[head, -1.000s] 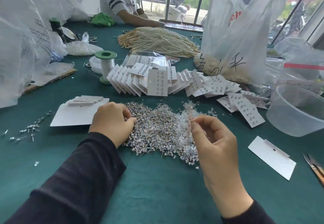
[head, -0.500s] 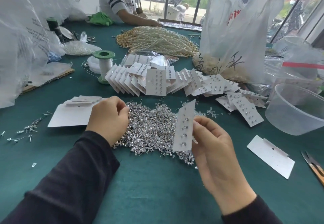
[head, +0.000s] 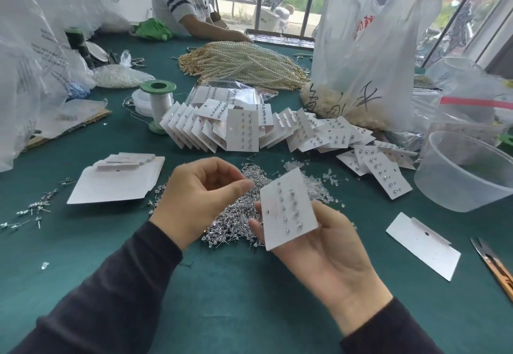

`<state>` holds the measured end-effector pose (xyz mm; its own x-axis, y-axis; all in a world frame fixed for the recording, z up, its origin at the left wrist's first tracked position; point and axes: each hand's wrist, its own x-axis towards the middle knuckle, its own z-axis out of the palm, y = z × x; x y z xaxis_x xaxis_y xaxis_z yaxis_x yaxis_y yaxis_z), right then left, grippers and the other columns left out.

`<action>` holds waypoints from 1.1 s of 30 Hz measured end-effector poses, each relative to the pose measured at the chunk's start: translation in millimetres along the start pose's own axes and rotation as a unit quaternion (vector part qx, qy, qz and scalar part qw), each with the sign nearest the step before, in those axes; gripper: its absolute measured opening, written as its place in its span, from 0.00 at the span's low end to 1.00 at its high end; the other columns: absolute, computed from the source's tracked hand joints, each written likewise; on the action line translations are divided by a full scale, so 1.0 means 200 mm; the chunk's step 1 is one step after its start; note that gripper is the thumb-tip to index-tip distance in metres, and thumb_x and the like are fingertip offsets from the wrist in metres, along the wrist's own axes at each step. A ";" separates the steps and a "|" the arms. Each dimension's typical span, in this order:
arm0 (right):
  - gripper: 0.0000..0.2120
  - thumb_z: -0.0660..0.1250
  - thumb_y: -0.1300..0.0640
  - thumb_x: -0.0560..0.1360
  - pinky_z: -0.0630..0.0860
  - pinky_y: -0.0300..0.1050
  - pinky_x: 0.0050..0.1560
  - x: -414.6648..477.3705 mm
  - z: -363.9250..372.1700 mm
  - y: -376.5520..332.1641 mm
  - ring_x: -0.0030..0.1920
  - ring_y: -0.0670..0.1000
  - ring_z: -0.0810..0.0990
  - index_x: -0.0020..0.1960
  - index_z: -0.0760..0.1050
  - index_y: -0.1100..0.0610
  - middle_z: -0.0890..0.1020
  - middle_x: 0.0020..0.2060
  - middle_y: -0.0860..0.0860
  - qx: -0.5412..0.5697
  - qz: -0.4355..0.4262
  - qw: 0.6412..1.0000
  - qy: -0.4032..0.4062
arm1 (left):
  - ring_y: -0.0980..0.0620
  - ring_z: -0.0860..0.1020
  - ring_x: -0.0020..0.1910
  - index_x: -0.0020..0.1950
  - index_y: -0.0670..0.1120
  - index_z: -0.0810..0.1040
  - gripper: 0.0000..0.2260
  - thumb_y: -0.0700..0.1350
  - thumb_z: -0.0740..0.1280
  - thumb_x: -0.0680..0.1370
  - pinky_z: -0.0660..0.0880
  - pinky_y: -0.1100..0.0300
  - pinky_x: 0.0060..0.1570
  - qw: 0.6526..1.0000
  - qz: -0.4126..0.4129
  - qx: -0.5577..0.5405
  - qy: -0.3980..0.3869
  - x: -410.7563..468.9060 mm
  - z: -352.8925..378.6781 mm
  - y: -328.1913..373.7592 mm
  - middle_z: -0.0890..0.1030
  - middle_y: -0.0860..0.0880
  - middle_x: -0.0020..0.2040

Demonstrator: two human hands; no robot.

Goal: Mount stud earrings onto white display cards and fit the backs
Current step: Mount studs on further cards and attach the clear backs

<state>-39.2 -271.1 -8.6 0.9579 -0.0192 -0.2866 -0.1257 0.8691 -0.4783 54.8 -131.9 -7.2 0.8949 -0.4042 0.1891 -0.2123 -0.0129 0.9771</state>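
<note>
The right hand [head: 327, 253], palm up, holds a white rectangular display card [head: 288, 209] tilted above the green-covered desk [head: 249, 298]. Its fingers lie behind the card, which carries two columns of small silver studs. The left hand [head: 200, 198] hovers just beside the card, fingers curled, thumb and forefinger tips together; whether they pinch anything cannot be told. Below both hands lies the loose pile of silver stud earrings [head: 236, 223], with the heap of clear plastic backs [head: 316, 187] beside it.
</note>
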 end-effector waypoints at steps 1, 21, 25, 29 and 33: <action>0.22 0.64 0.62 0.68 0.76 0.62 0.53 0.00 0.00 0.00 0.54 0.61 0.79 0.61 0.72 0.67 0.79 0.55 0.63 0.001 0.005 1.000 -0.001 | 0.58 0.77 0.28 0.34 0.47 0.81 0.07 0.47 0.74 0.60 0.73 0.68 0.28 0.999 -0.011 -0.035 -0.010 0.00 0.00 0.01 0.82 0.52 0.30; 0.29 0.67 0.61 0.66 0.79 0.55 0.47 -0.02 0.02 0.04 0.54 0.59 0.78 0.65 0.67 0.67 0.79 0.49 0.60 -0.128 0.000 0.990 -0.065 | 0.55 0.79 0.31 0.35 0.44 0.83 0.04 0.42 0.72 0.62 0.74 0.66 0.27 0.991 0.028 -0.092 -0.098 -0.05 0.04 0.04 0.82 0.49 0.33; 0.14 0.67 0.63 0.68 0.80 0.52 0.41 -0.02 0.01 0.05 0.49 0.58 0.81 0.53 0.73 0.62 0.81 0.45 0.59 -0.158 -0.028 0.986 -0.047 | 0.55 0.80 0.30 0.35 0.45 0.82 0.05 0.44 0.72 0.62 0.75 0.66 0.27 0.994 0.030 -0.077 -0.075 -0.05 0.05 0.03 0.82 0.48 0.32; 0.03 0.66 0.58 0.69 0.81 0.48 0.39 -0.02 0.01 0.08 0.42 0.49 0.81 0.39 0.78 0.53 0.82 0.38 0.53 -0.253 -0.140 0.957 -0.016 | 0.45 0.78 0.30 0.34 0.45 0.79 0.09 0.49 0.75 0.65 0.78 0.54 0.31 0.996 0.072 0.017 -0.045 -0.05 0.05 0.03 0.81 0.45 0.31; 0.04 0.63 0.57 0.71 0.77 0.44 0.37 -0.02 0.02 0.09 0.35 0.52 0.75 0.39 0.75 0.53 0.77 0.34 0.52 -0.377 -0.243 0.893 0.020 | 0.57 0.70 0.28 0.34 0.44 0.77 0.07 0.44 0.66 0.71 0.68 0.66 0.30 0.963 0.188 0.184 -0.051 -0.07 0.06 0.04 0.75 0.52 0.29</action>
<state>-44.5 -253.4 -13.9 0.9384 -0.3351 0.0842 0.1491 0.1730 -0.9736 36.0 -138.0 -2.8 0.6886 -0.5304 0.4944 -0.6557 -0.1644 0.7369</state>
